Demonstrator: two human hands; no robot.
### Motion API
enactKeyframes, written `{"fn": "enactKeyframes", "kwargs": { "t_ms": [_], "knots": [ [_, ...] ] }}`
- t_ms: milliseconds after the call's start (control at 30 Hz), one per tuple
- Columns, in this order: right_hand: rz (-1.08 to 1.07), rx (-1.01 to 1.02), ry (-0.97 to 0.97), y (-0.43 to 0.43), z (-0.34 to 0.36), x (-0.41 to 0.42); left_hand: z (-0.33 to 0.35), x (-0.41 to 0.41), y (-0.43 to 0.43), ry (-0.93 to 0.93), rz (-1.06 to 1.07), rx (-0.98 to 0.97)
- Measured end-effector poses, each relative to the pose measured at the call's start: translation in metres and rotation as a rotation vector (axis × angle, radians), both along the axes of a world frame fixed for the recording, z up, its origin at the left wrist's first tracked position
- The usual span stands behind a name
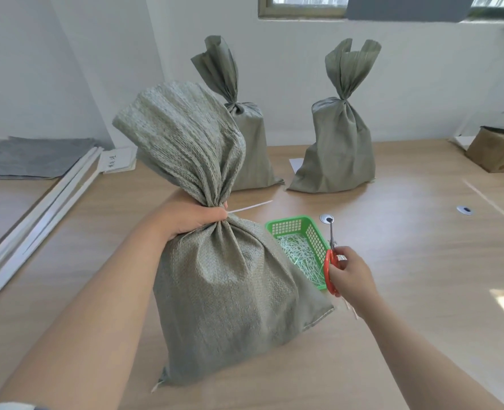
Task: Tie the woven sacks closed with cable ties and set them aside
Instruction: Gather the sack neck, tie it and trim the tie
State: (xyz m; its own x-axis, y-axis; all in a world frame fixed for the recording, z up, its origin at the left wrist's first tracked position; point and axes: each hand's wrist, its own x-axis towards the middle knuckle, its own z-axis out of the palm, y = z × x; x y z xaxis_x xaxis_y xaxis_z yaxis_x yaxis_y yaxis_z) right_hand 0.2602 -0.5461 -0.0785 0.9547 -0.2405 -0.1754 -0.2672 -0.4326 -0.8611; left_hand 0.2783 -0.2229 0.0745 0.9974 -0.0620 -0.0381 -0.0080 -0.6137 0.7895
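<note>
Near the bench's (pixel 392 335) front edge the woven sack (pixel 224 291) stands, neck gripped by the left hand (pixel 197 216), its cable tie (pixel 250 207) tail jutting rightward, above and left of the right hand (pixel 350 275) holding red-handled scissors (pixel 331 261), blades pointing away.

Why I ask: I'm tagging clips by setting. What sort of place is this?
Likely a packing workroom: tied woven sacks and a green basket of cable ties on a wooden table, a cardboard box nearby.
</note>
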Motion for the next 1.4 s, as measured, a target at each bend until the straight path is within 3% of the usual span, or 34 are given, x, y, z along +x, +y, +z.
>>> {"fn": "enactKeyframes", "kwargs": {
  "t_ms": [267,533,833,1400],
  "knots": [
    [0.235,0.291,-0.143,0.064,0.099,0.004,-0.002,0.001,0.008,0.024,0.017,-0.095],
    [0.474,0.439,0.079,0.106,0.135,-0.025,-0.003,0.010,0.009,0.014,0.003,-0.073],
    [0.501,0.420,0.221,0.124,0.135,-0.034,-0.006,0.018,0.012,0.021,0.006,-0.071],
    [0.512,0.376,0.282,0.136,0.150,-0.015,-0.010,0.028,0.017,0.006,-0.021,-0.081]
  ]
}}
